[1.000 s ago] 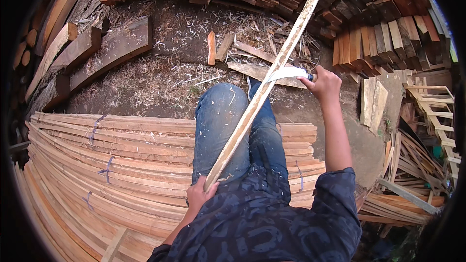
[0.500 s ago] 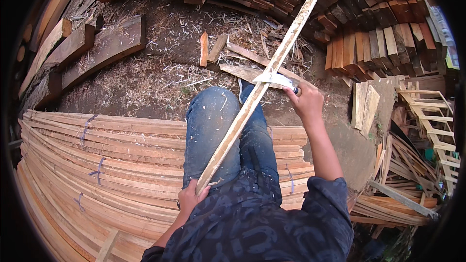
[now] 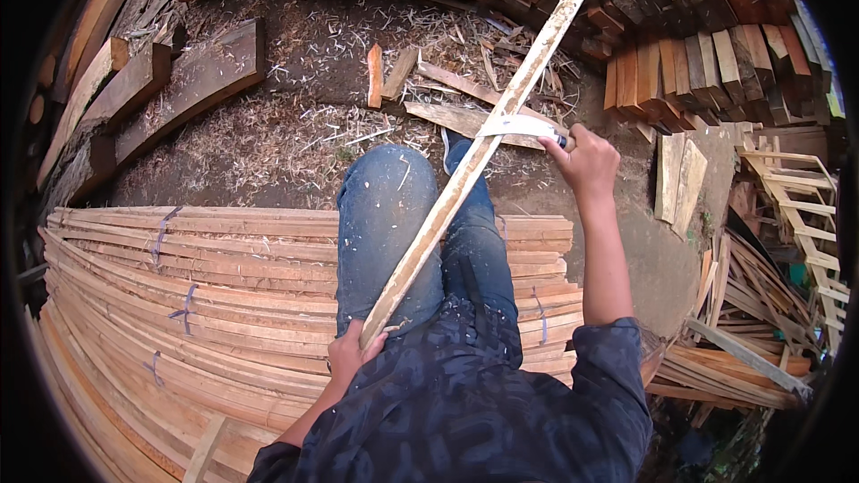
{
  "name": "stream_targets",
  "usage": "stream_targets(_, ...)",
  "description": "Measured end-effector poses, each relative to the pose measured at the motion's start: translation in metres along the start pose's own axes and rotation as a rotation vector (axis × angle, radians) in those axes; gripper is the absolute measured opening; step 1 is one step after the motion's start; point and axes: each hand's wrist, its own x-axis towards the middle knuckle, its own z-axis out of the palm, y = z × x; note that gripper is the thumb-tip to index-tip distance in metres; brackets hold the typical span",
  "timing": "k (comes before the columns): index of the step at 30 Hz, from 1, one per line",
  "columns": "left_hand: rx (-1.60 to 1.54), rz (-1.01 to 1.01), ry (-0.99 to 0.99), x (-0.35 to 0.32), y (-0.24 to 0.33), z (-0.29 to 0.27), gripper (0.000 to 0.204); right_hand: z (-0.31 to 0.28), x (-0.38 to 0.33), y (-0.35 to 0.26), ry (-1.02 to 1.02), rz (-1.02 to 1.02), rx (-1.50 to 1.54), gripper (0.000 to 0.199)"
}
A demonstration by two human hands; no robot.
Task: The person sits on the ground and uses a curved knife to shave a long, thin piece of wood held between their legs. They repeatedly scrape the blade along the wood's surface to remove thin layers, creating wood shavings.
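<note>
Wood strip: a long pale wooden strip [image 3: 465,174] runs slantwise from the person's lap up past the far stacks; it is the landmark for every line below.
Left hand: the left hand [image 3: 351,356] is closed around the near, lower end of the strip, fingers wrapped tight on it, at the person's lap.
Right hand: the right hand [image 3: 586,161] sits just right of the strip's middle, fist closed on the handle of a blade.
Blade: a pale curved blade [image 3: 514,128] lies across the strip, touching its upper face about halfway along.
Legs: blue jeans [image 3: 394,224] lie under the strip's lower half, flecked with shavings.
Bundled slats: tied bundles of thin slats [image 3: 179,286] spread left of the strip's near end, under the legs, and reach a little to its right.
Ground: dirt littered with shavings [image 3: 295,125] lies left of the strip's middle, with short offcuts [image 3: 376,76] near it.
Stacked blocks: reddish stacked blocks [image 3: 698,72] stand right of the strip's upper part.
Planks: heavy dark planks [image 3: 188,85] lie well to the left of the strip.
</note>
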Motion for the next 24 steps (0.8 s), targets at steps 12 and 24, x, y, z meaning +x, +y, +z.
stream_targets(12, -0.025, 0.019, 0.008, -0.001, -0.011, 0.009, 0.037, -0.009, -0.002, -0.021, 0.020, -0.092, 0.060, 0.061)
stream_targets(24, -0.023, -0.016, 0.009, -0.002, 0.003, 0.003, 0.035, -0.017, -0.019, -0.023, -0.207, 0.015, 0.151, 0.058)
